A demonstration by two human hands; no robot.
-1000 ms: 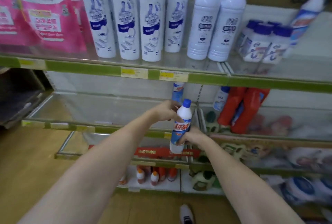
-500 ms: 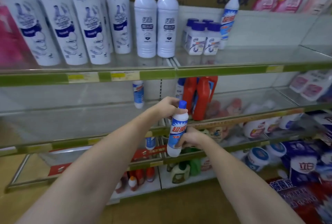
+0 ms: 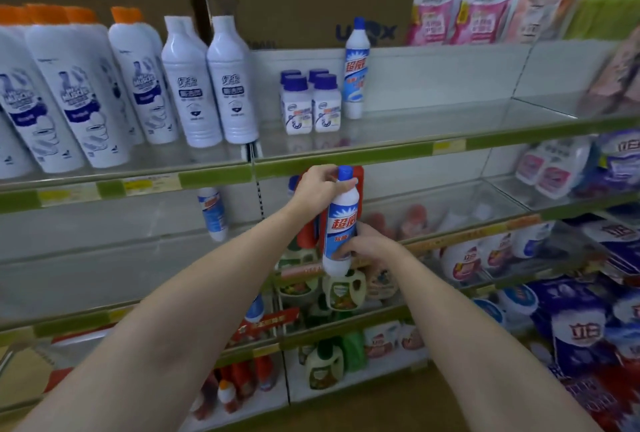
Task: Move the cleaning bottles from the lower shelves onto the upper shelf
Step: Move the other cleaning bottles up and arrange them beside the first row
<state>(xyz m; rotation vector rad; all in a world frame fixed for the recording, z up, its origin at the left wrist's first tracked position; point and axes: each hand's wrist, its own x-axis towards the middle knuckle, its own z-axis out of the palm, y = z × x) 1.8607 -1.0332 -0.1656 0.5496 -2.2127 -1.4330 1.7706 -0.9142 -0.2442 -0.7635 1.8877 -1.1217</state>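
Both forearms reach forward and up from the bottom corners of the view and meet in front of the shelving, with one white cleaning bottle (image 3: 338, 224) carried between them. The left hand (image 3: 317, 187) is on top, wrist bent, its fingers and thumb curled round the bottle's neck just below the blue cap (image 3: 345, 173). The right hand (image 3: 367, 243) is lower and to the right, knuckles toward the camera, its fingers wrapped round the lower part of the labelled body (the thumb is hidden behind the bottle). The bottle stands nearly upright, its base hanging free below the right hand and touching no shelf.

The cap sits just under the green front edge of the upper shelf (image 3: 381, 154), which runs directly above the left hand. Up on that shelf, above and slightly right of both hands, a matching bottle (image 3: 355, 75) stands upright just beside four small blue-capped jars (image 3: 310, 104). Up and to the left of the left hand stand two plain white bottles (image 3: 211, 85), and further left a row of orange-capped white bottles (image 3: 79, 92). Level with the left hand and off to its left, another matching bottle (image 3: 212, 212) remains on the lower shelf. Behind the held bottle are red bottles (image 3: 308, 229), mostly hidden.
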